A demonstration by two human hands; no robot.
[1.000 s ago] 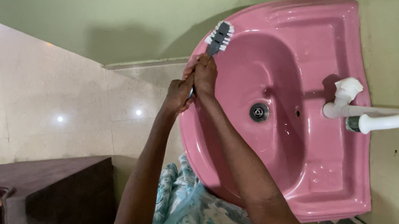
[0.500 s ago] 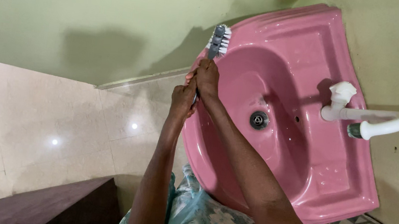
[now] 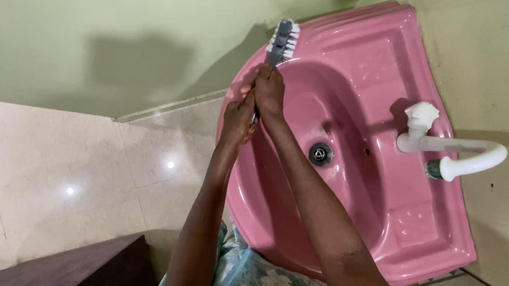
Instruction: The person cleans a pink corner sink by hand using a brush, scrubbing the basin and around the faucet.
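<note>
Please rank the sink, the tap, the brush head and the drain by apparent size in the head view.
1. Sink
2. Tap
3. Brush head
4. Drain
Brush head and drain look close; the brush head appears somewhat longer.

White tap (image 3: 451, 153) on the green wall (image 3: 90, 15); glossy tiled floor (image 3: 42, 157); dark brown furniture (image 3: 93, 265) bottom left.

I have one view only, from the head-worn camera, so no second view overlaps it. It looks steeply down from above the pink wash basin (image 3: 389, 197), at arm's length. The frame is rotated: the green wall (image 3: 90, 15) fills the top, the tiled floor (image 3: 40, 170) the lower left. My forearms enter from the bottom edge.
</note>
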